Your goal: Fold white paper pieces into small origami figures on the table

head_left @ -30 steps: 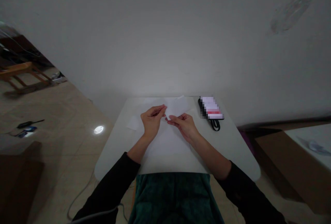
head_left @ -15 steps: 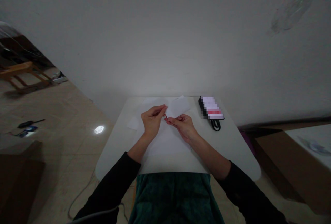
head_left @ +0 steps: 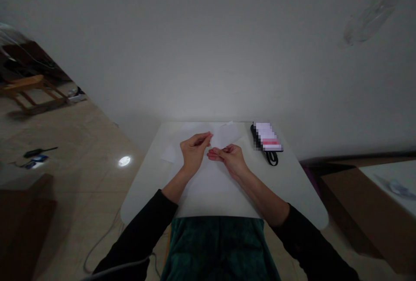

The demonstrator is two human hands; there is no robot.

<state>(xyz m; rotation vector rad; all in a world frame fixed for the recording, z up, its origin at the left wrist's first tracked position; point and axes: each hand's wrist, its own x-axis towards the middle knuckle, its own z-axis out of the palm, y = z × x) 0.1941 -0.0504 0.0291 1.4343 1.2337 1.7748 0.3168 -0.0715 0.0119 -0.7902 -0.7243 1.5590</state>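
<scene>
- small white paper piece (head_left: 225, 136) lies above the middle of the desk, just past the hands, held up or resting at a slant, hard to tell which
- left hand (head_left: 195, 153): narrow pinch, fingertips (head_left: 209, 135) closed on the left edge of the paper piece
- right hand (head_left: 229, 159): narrow, fingers (head_left: 217, 154) curled in right at the lower edge of the paper piece, cannot tell if they grip it
- the two hands sit close together, nearly touching at the fingertips
- large white paper sheet (head_left: 208, 190) lies flat on the desk under both hands and forearms
- second small paper scrap (head_left: 169, 154) lies on the desk just left of the left hand
- white desk (head_left: 292, 194) has rounded corners and stands against a white wall (head_left: 208, 47)
- black item with a blurred label (head_left: 266, 137) sits at the far right of the desk, black strap (head_left: 272, 158) looped beside it
- black sleeves (head_left: 139, 229) cover both arms up to the forearms
- dark green fabric (head_left: 219, 246) covers the lap at the near desk edge
- tiled floor (head_left: 81, 142) on the left, with a small black tool (head_left: 40, 152) and a wooden stool (head_left: 29, 90) farther off
- brown cardboard box (head_left: 357, 211) stands right of the desk
</scene>
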